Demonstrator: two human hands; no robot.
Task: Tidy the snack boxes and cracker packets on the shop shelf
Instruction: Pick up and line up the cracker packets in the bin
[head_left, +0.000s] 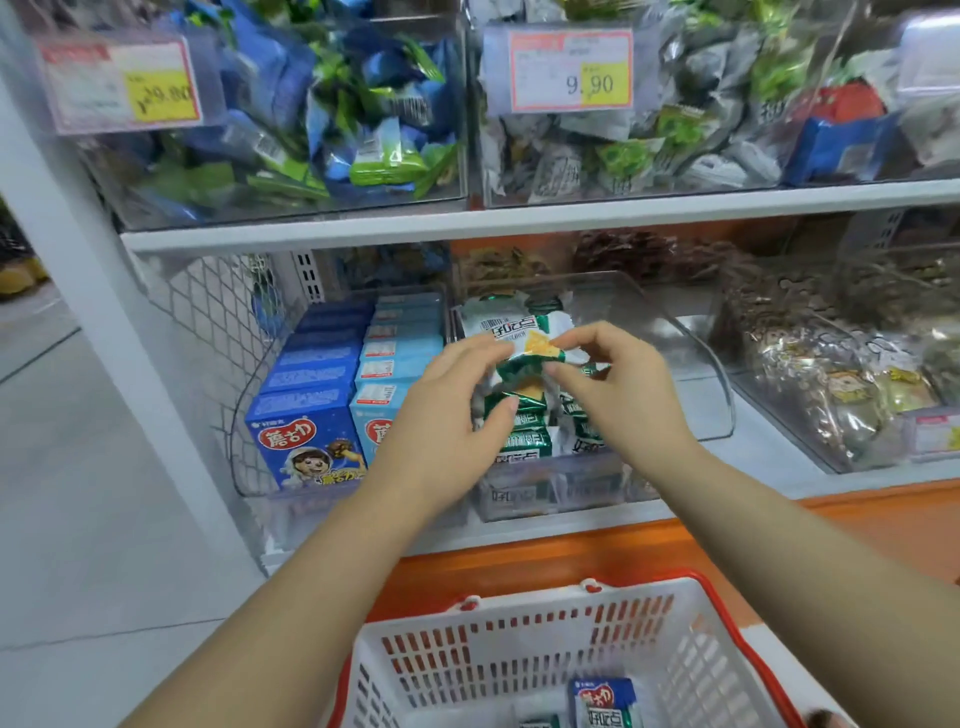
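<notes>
Both hands hold one green-and-white cracker packet (524, 343) above a clear bin (691, 364) on the lower shelf. My left hand (452, 405) grips its left side. My right hand (618, 384) pinches its right edge between thumb and forefinger. Below the packet, more green cracker packets (524, 441) stand in the front of that bin. To the left, dark blue snack boxes (306, 410) and light blue snack boxes (389, 364) stand in rows in another clear bin.
A white basket with red rim (519, 654) sits below, holding a blue snack box (602, 701) and a packet. Clear bins of wrapped sweets (291, 119) fill the upper shelf, with price tags (571, 70). Bagged snacks (831, 384) lie to the right. A wire mesh panel (208, 312) closes the left.
</notes>
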